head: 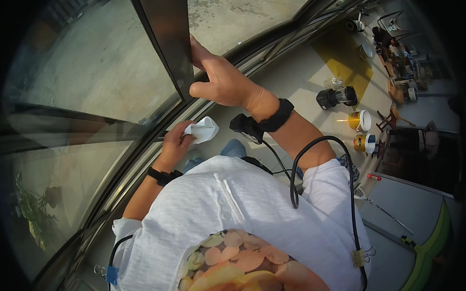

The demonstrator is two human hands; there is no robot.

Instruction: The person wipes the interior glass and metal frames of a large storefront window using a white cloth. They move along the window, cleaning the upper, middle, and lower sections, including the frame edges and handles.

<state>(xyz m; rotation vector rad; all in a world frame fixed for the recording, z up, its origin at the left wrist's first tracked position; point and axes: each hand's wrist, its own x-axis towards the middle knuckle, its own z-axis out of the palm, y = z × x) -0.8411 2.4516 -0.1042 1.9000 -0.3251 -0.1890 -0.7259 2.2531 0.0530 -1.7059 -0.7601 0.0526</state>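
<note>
My left hand (177, 141) holds a crumpled white cloth or paper wipe (203, 130) between thumb and fingers, just above the lower rail of a window frame (141, 164). Up and to the right of it, my right hand (223, 78) rests against the edge of a dark upright frame member (171, 40), thumb on the near side, with its other fingers partly hidden behind the frame. Glass panes (99, 65) lie beyond, with concrete ground showing through. Black straps circle both wrists, and a black device with a cable hangs by my right wrist.
Yellow-and-white buckets (359, 121), a black-and-clear appliance or container (336, 97) and a yellow mat (343, 64) are on the floor to the right. Small wooden stools (388, 119) and a person (397, 49) are farther off. A potted plant (33, 202) shows through the glass at left.
</note>
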